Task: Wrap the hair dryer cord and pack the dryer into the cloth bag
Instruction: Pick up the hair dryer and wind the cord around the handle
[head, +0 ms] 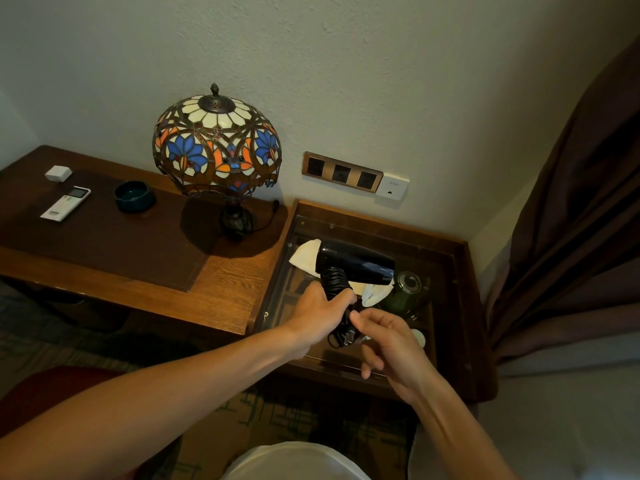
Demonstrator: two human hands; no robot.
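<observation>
Over a glass-topped wooden desk, the left hand grips the black plastic hair dryer by its handle, steadying it so the right hand, pinching the coiled black cord near its plug, can wrap; a cream cloth bag waits beneath

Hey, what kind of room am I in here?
Probably a hotel room: a stained-glass lamp on a wooden desk, an air-conditioner remote beside an ashtray, a wall socket strip, and heavy curtains.
</observation>
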